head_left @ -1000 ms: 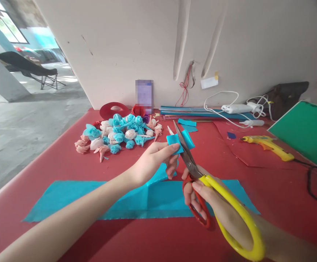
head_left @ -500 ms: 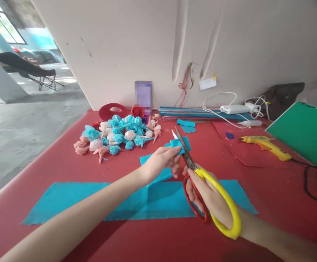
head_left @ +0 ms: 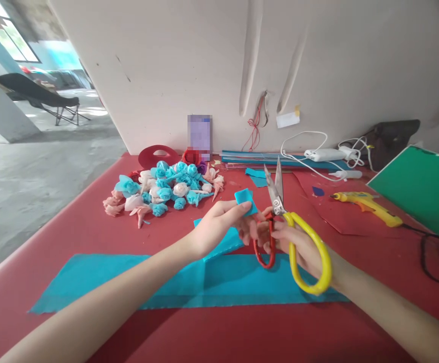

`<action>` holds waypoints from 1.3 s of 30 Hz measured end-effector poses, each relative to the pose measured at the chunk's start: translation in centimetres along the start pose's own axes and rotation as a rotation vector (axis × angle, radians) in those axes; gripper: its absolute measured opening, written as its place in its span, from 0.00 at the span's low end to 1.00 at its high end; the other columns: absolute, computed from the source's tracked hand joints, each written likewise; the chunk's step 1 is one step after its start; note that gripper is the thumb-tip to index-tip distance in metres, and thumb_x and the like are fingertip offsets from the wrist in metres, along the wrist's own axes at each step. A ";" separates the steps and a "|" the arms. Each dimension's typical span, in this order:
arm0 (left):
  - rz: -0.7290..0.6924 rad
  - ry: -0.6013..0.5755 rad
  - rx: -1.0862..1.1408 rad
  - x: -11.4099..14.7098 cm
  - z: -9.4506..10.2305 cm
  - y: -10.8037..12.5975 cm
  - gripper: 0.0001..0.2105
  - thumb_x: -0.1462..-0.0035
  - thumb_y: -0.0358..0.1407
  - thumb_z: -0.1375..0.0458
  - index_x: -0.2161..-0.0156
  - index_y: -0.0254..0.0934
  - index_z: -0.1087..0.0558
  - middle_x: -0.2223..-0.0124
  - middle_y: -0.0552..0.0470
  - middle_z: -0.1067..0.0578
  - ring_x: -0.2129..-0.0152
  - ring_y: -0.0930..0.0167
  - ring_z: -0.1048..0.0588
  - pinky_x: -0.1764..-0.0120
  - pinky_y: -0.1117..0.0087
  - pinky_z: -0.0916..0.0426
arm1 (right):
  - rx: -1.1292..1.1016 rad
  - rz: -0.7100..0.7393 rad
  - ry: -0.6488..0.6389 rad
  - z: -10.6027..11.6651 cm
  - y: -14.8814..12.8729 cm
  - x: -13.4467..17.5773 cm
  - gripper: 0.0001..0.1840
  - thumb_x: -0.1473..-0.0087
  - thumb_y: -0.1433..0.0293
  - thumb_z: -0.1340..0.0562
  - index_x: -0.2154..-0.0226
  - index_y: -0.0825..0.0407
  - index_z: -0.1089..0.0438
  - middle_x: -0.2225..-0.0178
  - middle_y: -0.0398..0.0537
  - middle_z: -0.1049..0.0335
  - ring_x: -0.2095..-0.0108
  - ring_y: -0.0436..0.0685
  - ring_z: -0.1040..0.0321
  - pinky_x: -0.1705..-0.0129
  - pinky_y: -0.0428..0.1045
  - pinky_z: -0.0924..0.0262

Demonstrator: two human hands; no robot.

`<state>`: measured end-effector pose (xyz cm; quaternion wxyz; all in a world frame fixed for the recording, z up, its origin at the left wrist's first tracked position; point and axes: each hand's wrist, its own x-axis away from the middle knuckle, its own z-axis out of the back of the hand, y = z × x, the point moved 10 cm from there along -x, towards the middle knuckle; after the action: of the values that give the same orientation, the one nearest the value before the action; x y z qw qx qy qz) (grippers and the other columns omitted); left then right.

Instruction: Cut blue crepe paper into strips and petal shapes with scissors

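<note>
Between the thumb and fingers of my left hand (head_left: 225, 222) is a small folded piece of blue crepe paper (head_left: 244, 197). My right hand (head_left: 298, 239) holds scissors (head_left: 277, 203) by their red and yellow handles. The blades are parted, point away from me and stand to the right of the small piece, apart from it. Right-hand fingertips come close to the left fingers; whether they touch is unclear. Under my hands lies another folded blue piece (head_left: 223, 245), partly hidden. A long blue crepe paper strip (head_left: 102, 277) stretches across the red table (head_left: 159, 335) below my forearms.
A heap of blue, white and pink paper roses (head_left: 179, 189) lies at the back left. Two blue scraps (head_left: 257, 176) rest behind the scissors. On the right are a yellow glue gun (head_left: 370, 206), its black cord, a green board (head_left: 423, 186) and a white power strip (head_left: 323, 154).
The scissors have come away from the small blue piece, turning more upright, and their blades have spread wider. My left hand still holds the piece in nearly the same place.
</note>
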<state>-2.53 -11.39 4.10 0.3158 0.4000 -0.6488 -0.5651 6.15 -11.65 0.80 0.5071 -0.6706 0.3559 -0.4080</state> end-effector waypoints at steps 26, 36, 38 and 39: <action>-0.115 -0.017 -0.310 2.4 -1.3 4.0 0.21 0.38 0.39 0.53 0.80 0.34 0.33 0.86 0.55 0.34 0.87 0.78 0.35 0.79 0.77 0.39 | 0.585 0.058 -0.019 -2.8 -1.3 5.0 0.07 0.45 0.64 0.46 0.65 0.50 0.37 0.79 0.44 0.32 0.79 0.53 0.36 0.77 0.48 0.45; -0.084 -0.020 -0.293 2.2 -1.0 3.2 0.21 0.37 0.40 0.54 0.80 0.34 0.34 0.85 0.55 0.32 0.85 0.77 0.33 0.76 0.76 0.37 | 0.467 0.039 -0.049 -2.9 0.2 5.2 0.17 0.39 0.55 0.52 0.65 0.49 0.39 0.83 0.36 0.44 0.84 0.47 0.45 0.83 0.44 0.50; -0.078 -0.024 -0.281 2.1 -1.0 3.2 0.21 0.37 0.40 0.54 0.80 0.34 0.34 0.84 0.55 0.32 0.85 0.77 0.33 0.76 0.76 0.37 | 0.435 0.042 -0.071 -3.1 0.3 5.2 0.18 0.39 0.53 0.52 0.64 0.49 0.39 0.82 0.36 0.44 0.84 0.46 0.47 0.83 0.44 0.51; -0.074 -0.024 -0.275 2.1 -1.0 3.1 0.21 0.37 0.40 0.53 0.79 0.33 0.34 0.84 0.55 0.32 0.85 0.77 0.33 0.76 0.76 0.37 | 0.420 0.049 -0.074 -3.2 0.3 5.2 0.18 0.40 0.53 0.52 0.64 0.49 0.39 0.82 0.36 0.43 0.84 0.46 0.47 0.83 0.44 0.52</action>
<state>-3.19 -13.56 7.26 0.3388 0.3697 -0.5539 -0.6646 5.37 -17.56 2.00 0.6582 -0.5558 0.2606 -0.4359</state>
